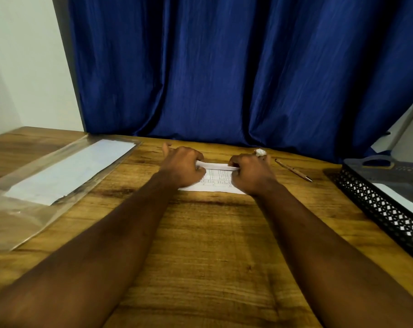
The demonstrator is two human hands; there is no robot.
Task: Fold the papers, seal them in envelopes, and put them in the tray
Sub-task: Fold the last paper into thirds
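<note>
Pinching the far edge of the paper [216,179] mid-tabletop [200,245], left hand [183,168] and right hand [251,172] each keep a narrow grip on it, so uneven pulls could skew the crease.

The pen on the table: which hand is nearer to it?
Right. The right hand grips the paper just left of the pen; the left hand holds the paper's far end.

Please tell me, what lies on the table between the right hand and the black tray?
In the head view, one pen lies slantwise on the wooden table between the right hand and the black tray. The rest of that stretch is bare wood.
</note>
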